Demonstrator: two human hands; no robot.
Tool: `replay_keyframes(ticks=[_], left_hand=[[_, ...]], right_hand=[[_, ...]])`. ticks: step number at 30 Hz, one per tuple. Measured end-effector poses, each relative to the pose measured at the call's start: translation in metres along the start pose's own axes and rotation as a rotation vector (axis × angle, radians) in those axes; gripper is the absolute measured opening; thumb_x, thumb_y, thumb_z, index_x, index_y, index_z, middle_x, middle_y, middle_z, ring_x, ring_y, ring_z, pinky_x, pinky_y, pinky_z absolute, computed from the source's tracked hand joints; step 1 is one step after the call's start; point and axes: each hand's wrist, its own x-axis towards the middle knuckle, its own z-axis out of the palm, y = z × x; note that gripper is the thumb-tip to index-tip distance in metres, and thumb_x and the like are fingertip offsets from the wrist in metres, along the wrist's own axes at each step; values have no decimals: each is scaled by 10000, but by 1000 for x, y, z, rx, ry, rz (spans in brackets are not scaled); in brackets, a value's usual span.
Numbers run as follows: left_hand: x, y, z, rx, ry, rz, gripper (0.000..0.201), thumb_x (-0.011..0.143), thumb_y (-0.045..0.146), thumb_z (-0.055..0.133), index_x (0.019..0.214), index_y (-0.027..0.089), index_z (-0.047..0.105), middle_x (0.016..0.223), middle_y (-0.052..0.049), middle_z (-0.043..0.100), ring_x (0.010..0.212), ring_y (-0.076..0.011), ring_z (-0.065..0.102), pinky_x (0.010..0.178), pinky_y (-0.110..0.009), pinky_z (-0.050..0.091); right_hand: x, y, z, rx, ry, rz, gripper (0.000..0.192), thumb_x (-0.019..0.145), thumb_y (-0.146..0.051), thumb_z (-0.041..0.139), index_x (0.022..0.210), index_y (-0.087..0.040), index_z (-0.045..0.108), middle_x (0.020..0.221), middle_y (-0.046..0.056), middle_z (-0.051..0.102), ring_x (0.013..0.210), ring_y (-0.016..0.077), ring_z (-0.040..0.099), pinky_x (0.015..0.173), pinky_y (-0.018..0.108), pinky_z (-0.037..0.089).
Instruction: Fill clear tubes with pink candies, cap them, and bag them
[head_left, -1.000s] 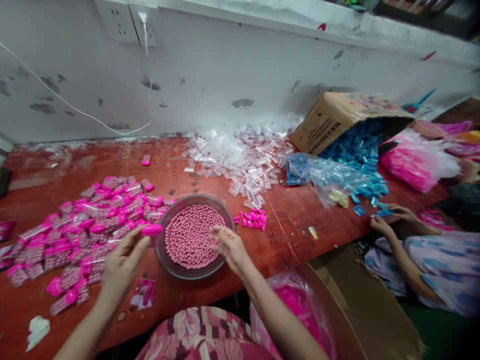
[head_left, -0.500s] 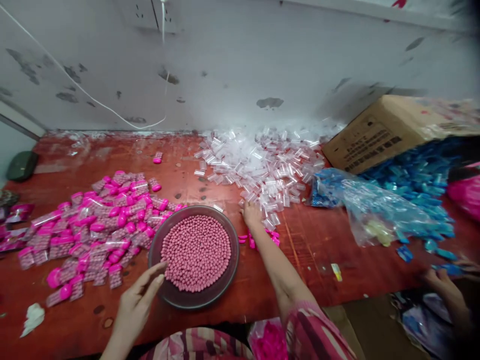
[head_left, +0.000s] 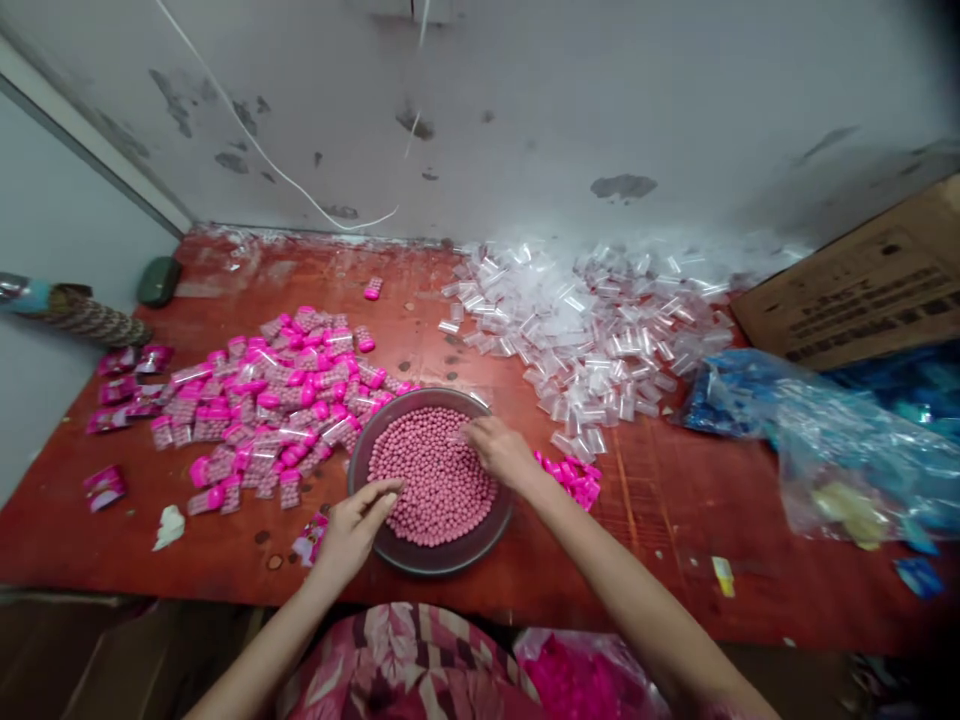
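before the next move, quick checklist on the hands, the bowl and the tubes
1. Bowl flat on the table: ok, well inside the front edge.
2. Pink pellets in supply: ok, the bowl is heaped.
3. Right hand over the pellets at the bowl's far side: ok; whether its grip holds a clear tube: cannot tell.
4. Left hand at the bowl's near rim, fingers on the pellets: ok, nothing seen in it.
5. Empty clear tubes available: ok, a pile beyond the bowl.
6. Loose pink caps right of the bowl: ok.
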Motion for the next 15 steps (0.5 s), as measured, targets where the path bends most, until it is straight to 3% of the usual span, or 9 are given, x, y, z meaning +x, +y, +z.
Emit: replay_keyframes(ticks=[6, 11, 15], left_hand=[[-21, -13, -20, -31, 19, 9, 286, 764, 351, 511, 959, 177, 627, 990, -62, 653, 933, -198, 589, 844, -323, 452], [-43, -37, -48, -89, 85, -52, 270, 770, 344, 513, 952, 177, 622, 966, -58, 660, 919, -191, 592, 856, -326, 440], [-44, -48, -57, -78, 104, -29, 268, 772, 337, 508, 961, 186, 623, 982, -52, 654, 932, -194, 585, 864, -333, 433]], right_hand=[[31, -53, 64, 54, -115, -10, 220, 781, -39, 388, 840, -58, 600, 895, 200, 570, 942, 260, 467, 785, 369, 394], [41, -81, 108, 340, -148, -33, 187, 779, -78, 437, 864, -112, 600, 908, 120, 605, 900, 194, 518, 812, 308, 398], [29, -89, 117, 636, -99, 23, 191, 813, -141, 406, 923, -135, 562, 914, 64, 609, 852, 143, 553, 787, 265, 425]])
